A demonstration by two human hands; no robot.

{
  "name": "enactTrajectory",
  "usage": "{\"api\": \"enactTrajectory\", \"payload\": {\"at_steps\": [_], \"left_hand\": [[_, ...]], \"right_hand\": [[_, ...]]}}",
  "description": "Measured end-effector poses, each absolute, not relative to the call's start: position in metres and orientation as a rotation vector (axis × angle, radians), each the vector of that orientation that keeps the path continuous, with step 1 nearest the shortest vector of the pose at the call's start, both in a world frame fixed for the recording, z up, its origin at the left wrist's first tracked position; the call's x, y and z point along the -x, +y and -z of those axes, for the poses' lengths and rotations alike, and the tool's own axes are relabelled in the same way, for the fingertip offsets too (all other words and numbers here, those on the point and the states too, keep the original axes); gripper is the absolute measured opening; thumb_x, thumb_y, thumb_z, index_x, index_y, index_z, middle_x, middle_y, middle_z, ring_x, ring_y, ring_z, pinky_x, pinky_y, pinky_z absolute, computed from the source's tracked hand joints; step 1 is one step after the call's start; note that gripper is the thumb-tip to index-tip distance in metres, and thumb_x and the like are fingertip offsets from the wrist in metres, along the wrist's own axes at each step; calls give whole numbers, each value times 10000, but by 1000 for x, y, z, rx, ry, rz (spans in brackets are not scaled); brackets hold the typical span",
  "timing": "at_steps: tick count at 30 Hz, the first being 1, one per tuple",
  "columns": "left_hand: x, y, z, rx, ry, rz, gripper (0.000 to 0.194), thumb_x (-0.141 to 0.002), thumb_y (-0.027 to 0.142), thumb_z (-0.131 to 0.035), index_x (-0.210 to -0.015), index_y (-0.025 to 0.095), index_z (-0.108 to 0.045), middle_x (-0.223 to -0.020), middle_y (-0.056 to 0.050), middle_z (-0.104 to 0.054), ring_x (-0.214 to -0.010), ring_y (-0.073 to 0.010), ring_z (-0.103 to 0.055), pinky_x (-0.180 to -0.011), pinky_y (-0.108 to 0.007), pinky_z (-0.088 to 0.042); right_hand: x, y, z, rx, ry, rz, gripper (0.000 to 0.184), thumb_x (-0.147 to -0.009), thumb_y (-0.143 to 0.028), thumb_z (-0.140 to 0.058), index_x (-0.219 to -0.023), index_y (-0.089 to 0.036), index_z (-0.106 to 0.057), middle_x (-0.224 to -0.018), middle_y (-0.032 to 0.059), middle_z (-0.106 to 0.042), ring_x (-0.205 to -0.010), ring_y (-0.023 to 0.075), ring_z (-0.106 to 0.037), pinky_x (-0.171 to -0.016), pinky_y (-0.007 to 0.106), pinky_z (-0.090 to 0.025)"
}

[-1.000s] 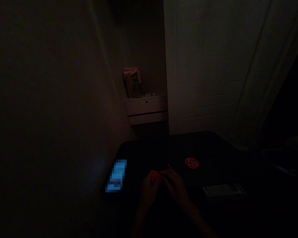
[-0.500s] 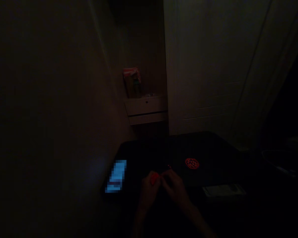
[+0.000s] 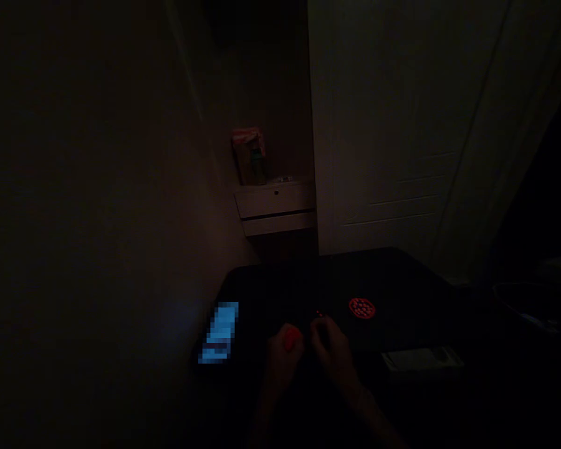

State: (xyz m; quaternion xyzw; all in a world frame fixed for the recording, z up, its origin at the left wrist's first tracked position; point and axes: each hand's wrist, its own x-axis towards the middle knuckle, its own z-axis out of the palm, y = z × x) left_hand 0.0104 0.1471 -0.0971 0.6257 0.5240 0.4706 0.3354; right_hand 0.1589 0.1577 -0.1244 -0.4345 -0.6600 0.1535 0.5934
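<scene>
The room is very dark. My left hand (image 3: 283, 362) is curled round a small orange-red object (image 3: 291, 338) above a black table (image 3: 402, 280). My right hand (image 3: 331, 349) hovers just to the right of it, a little apart, fingers bent and pinched near a tiny red speck (image 3: 318, 313); what it holds, if anything, is too dark to make out. A round red perforated piece (image 3: 361, 308) lies on the table beyond my right hand.
A lit blue screen (image 3: 219, 332) lies at the table's left edge. A pale flat item (image 3: 421, 358) sits at the right. Behind stand a small drawer unit (image 3: 275, 206) with a packet (image 3: 247, 153) on top, a wall and a white door (image 3: 402, 125).
My hands were touching around the orange-red object; now my right hand has drawn slightly right, leaving a gap. The scene has grown a bit darker.
</scene>
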Motion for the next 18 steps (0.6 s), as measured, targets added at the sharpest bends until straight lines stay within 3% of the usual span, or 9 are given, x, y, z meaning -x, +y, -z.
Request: {"api": "enactTrajectory", "payload": {"at_steps": [7, 14, 18], "left_hand": [[-11, 148, 98, -1587, 1362, -1307, 276, -888, 405, -587, -1009, 177, -685, -832, -38, -699, -720, -180, -620, -634, -250, -477], [-10, 148, 95, -1624, 1339, -1254, 287, -922, 445, -579, -931, 181, -692, -740, -11, -668, -650, -156, -586, -591, -229, -448], [-11, 147, 93, -1627, 1344, -1259, 287, -916, 445, -581, -909, 179, -690, -719, -6, -657, -635, -154, -580, -578, -225, -443]], "right_hand": [[-159, 156, 122, 915, -1582, -371, 183, -984, -197, -550, -1061, -248, -708, -997, 46, -755, -922, 210, -723, -868, 323, -571], [-160, 158, 126, 921, -1580, -396, 161, -996, -236, -567, -1066, -237, -712, -1004, 52, -771, -925, 217, -739, -869, 328, -575], [-160, 157, 124, 956, -1571, -435, 161, -1010, -283, -548, -1003, -227, -699, -932, 54, -767, -844, 214, -737, -789, 309, -576]]}}
